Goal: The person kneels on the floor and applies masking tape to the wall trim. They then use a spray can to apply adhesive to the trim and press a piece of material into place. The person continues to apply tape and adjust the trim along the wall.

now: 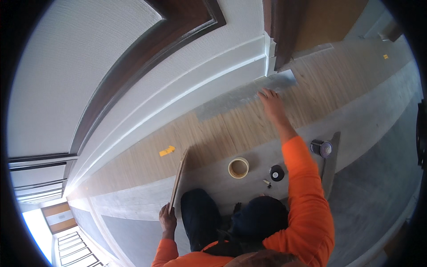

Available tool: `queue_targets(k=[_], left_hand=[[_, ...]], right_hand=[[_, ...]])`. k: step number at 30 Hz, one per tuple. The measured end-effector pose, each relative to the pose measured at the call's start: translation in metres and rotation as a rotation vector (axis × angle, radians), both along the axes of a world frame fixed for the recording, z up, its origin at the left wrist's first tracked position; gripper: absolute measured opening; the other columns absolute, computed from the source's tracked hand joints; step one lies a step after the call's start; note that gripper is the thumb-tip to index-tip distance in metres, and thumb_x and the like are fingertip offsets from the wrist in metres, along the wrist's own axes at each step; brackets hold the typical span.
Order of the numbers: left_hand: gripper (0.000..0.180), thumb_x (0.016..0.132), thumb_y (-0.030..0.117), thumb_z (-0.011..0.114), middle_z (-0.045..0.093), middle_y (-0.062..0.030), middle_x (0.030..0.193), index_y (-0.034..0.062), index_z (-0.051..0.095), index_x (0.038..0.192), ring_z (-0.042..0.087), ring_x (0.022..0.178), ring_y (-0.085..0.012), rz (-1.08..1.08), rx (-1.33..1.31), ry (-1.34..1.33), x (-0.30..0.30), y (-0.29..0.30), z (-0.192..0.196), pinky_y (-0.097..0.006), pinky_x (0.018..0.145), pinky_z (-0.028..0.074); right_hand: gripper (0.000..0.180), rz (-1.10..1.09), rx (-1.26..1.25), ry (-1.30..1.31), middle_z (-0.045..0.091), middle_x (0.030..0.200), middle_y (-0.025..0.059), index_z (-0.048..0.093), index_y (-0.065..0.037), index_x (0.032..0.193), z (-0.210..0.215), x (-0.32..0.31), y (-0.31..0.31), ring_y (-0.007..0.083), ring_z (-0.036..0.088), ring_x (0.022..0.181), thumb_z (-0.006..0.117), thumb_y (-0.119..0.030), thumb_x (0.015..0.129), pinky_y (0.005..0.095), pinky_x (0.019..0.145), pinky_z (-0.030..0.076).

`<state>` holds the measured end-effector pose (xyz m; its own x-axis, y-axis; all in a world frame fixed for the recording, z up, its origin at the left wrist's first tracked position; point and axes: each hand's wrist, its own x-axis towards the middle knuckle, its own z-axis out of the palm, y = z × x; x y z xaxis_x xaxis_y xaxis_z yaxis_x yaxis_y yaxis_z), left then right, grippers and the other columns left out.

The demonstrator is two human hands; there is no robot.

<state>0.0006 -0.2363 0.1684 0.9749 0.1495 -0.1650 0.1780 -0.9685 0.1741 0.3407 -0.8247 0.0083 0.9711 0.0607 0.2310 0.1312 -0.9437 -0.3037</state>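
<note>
My left hand [167, 219] grips the lower end of a thin wood-look floor plank [178, 180], held on edge beside my left knee. My right hand [271, 103] reaches forward to the near edge of a grey strip [240, 99] along the wall, where no wood-look plank shows. Its fingers are curled together and pointed down at the floor; whatever is in them is too small or hidden to make out. Wood-look planks [227, 129] surround the strip's near side and both ends.
On the grey floor before my knees sit a tape roll [238, 167], a round black lid [276, 173], and small bits [267, 183]. A dark can [321, 148] stands right of my arm, by a long flat strip [330, 171]. Yellow arrow marker [167, 151], white baseboard [209, 84], brown door frame [287, 40].
</note>
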Motion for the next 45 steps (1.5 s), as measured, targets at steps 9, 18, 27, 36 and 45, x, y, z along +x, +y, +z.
queue_targets(k=[9,18,27,36,45], left_hand=[[0.031,0.093,0.013,0.063,0.07,-0.0205,0.105,-0.0011,0.068,0.121,0.066,0.099,-0.0412,-0.058,-0.049,-0.035,0.013,-0.003,-0.018,-0.049,0.087,0.053],[0.027,0.094,0.024,0.067,0.071,-0.0224,0.096,0.0012,0.071,0.109,0.067,0.09,-0.044,-0.156,0.03,0.058,0.075,-0.011,0.009,-0.052,0.08,0.052],[0.031,0.085,0.027,0.08,0.072,-0.0223,0.089,0.002,0.072,0.101,0.071,0.083,-0.0404,-0.044,-0.057,0.083,0.124,-0.007,0.012,-0.046,0.071,0.053],[0.081,0.077,0.02,0.086,0.071,-0.0198,0.114,0.0068,0.049,0.148,0.069,0.105,-0.0346,-0.021,-0.269,-0.129,0.173,0.058,-0.041,-0.045,0.092,0.053],[0.103,0.06,0.024,0.096,0.064,-0.0206,0.124,0.0086,0.047,0.15,0.062,0.116,-0.0387,0.033,-0.074,-0.054,0.199,0.088,-0.086,-0.049,0.1,0.049]], right_hand=[[0.031,-0.208,0.515,-0.177,0.068,0.114,0.0177,0.067,-0.005,0.118,0.054,-0.221,0.034,0.0385,0.065,0.104,0.07,-0.006,0.088,0.0474,0.091,0.052],[0.029,-0.841,0.344,-0.051,0.065,0.118,0.0237,0.067,0.001,0.12,0.041,-0.393,-0.034,0.0407,0.063,0.109,0.067,-0.01,0.093,0.047,0.093,0.051],[0.067,-1.118,0.074,0.091,0.059,0.133,0.0254,0.051,-0.005,0.144,0.04,-0.439,-0.088,0.0445,0.056,0.126,0.077,-0.029,0.087,0.0531,0.105,0.044],[0.078,-1.257,0.198,0.216,0.063,0.121,0.0223,0.056,-0.006,0.142,0.046,-0.468,-0.121,0.0386,0.059,0.119,0.085,-0.038,0.078,0.0488,0.1,0.049],[0.061,-0.825,-0.2,-0.382,0.056,0.138,0.0206,0.063,-0.01,0.138,0.206,-0.411,-0.162,0.0379,0.055,0.127,0.084,-0.017,0.08,0.0468,0.104,0.048]])
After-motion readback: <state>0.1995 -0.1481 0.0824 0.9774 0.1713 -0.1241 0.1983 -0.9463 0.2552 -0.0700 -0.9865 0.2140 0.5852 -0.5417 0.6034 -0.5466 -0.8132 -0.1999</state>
